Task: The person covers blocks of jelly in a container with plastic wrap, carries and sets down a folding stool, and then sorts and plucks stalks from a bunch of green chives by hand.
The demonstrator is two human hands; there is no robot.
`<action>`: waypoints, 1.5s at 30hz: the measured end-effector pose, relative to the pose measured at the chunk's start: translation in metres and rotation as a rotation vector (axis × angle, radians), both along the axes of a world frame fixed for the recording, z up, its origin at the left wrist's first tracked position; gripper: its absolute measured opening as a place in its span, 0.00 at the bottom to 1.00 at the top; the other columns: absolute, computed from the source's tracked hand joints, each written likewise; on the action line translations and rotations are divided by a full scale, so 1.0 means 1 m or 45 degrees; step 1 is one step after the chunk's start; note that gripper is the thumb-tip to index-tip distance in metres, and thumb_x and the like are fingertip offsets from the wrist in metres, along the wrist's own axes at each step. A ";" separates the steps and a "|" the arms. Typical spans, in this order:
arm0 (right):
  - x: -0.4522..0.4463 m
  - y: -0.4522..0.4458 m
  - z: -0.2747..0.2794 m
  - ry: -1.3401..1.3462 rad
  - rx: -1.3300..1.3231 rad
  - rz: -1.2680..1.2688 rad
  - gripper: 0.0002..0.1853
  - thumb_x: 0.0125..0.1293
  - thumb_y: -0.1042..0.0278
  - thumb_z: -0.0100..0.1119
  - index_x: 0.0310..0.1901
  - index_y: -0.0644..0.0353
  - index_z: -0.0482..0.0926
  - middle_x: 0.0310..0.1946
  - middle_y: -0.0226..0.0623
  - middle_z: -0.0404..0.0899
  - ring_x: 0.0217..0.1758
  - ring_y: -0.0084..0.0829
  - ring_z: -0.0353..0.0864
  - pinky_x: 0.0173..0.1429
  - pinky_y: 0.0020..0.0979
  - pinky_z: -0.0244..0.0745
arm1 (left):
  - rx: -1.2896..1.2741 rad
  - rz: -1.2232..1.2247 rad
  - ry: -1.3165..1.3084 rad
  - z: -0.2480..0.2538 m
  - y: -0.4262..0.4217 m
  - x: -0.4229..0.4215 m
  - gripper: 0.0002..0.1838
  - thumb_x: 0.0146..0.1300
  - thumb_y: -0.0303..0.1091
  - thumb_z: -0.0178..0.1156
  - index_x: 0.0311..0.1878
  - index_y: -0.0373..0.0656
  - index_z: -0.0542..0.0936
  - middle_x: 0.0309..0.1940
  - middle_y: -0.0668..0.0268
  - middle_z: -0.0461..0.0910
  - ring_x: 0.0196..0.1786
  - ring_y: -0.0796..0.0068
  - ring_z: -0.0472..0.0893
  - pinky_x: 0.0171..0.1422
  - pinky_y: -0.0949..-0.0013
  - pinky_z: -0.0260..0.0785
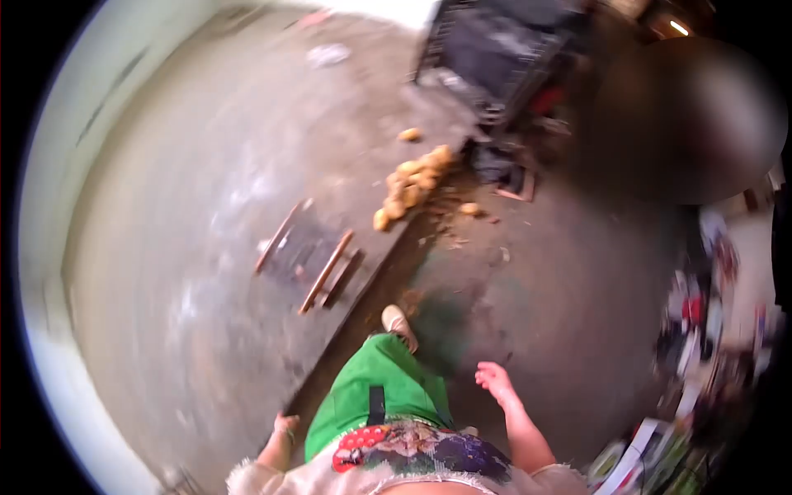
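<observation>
My left hand (286, 423) hangs low beside the green garment (371, 375), over the floor edge; its fingers are too small and smeared to read. Out to the other side, my right hand (493, 379) is held above the floor with its fingers partly stretched and nothing in them. Neither hand touches any object that I can see. Ahead of my shoe (398, 323), a pile of yellow roundish pieces (412, 186), blurred and of a kind I cannot make out, lies along the floor step.
A low frame with two wooden rails (328, 272) stands on the left floor. A dark framed piece of furniture (495, 54) is at the top. Scraps (445, 219) litter the floor by the pile. Mixed clutter (693, 330) lines the right side. A pale wall (49, 289) bounds the left.
</observation>
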State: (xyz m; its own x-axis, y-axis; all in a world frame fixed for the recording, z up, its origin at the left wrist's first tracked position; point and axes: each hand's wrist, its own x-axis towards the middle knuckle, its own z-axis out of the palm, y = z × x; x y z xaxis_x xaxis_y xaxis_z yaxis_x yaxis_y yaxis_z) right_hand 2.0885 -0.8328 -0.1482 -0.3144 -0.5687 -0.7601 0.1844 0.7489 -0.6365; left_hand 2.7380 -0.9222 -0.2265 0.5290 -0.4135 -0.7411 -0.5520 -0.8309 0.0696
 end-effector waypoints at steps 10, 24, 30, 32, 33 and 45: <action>0.116 0.333 0.058 1.011 0.066 0.358 0.08 0.63 0.64 0.54 0.31 0.57 0.78 0.27 0.36 0.77 0.28 0.28 0.75 0.28 0.33 0.67 | -0.124 -0.644 0.459 -0.016 -0.249 -0.176 0.32 0.45 0.38 0.74 0.55 0.37 0.77 0.48 0.58 0.81 0.52 0.65 0.79 0.58 0.67 0.71; 0.349 0.281 0.046 -0.304 0.051 -1.640 0.25 0.60 0.47 0.56 0.44 0.66 0.78 0.34 0.35 0.81 0.41 0.34 0.78 0.46 0.38 0.71 | -0.134 -3.112 -0.210 0.012 -0.399 -0.427 0.18 0.60 0.45 0.51 0.43 0.47 0.85 0.48 0.62 0.83 0.55 0.60 0.80 0.58 0.62 0.71; 0.388 0.315 0.056 -0.453 0.223 -1.986 0.20 0.60 0.56 0.57 0.47 0.63 0.77 0.35 0.36 0.81 0.38 0.33 0.80 0.40 0.35 0.72 | -0.548 -3.808 0.025 0.058 -0.286 -0.586 0.12 0.58 0.40 0.56 0.39 0.47 0.85 0.39 0.59 0.84 0.48 0.57 0.82 0.53 0.59 0.74; 0.366 0.336 0.051 -0.438 0.204 -2.022 0.18 0.60 0.60 0.58 0.48 0.63 0.77 0.35 0.36 0.81 0.37 0.33 0.80 0.38 0.33 0.73 | -0.441 -3.229 0.419 0.032 -0.247 -0.616 0.16 0.57 0.42 0.58 0.45 0.46 0.84 0.41 0.60 0.84 0.49 0.60 0.82 0.55 0.64 0.74; 0.352 0.348 0.048 -0.416 0.177 -2.034 0.18 0.60 0.61 0.58 0.48 0.62 0.77 0.35 0.36 0.82 0.36 0.33 0.80 0.37 0.33 0.73 | -0.350 -2.825 0.687 0.016 -0.233 -0.626 0.18 0.58 0.43 0.58 0.48 0.45 0.82 0.45 0.62 0.83 0.51 0.63 0.81 0.57 0.66 0.73; -0.057 0.491 0.038 0.424 -0.047 -1.693 0.17 0.60 0.77 0.56 0.52 0.61 0.77 0.34 0.35 0.83 0.32 0.25 0.81 0.32 0.24 0.72 | -0.048 -3.444 -0.213 0.089 -0.134 -0.705 0.24 0.70 0.49 0.41 0.45 0.46 0.84 0.48 0.57 0.82 0.53 0.59 0.81 0.59 0.57 0.70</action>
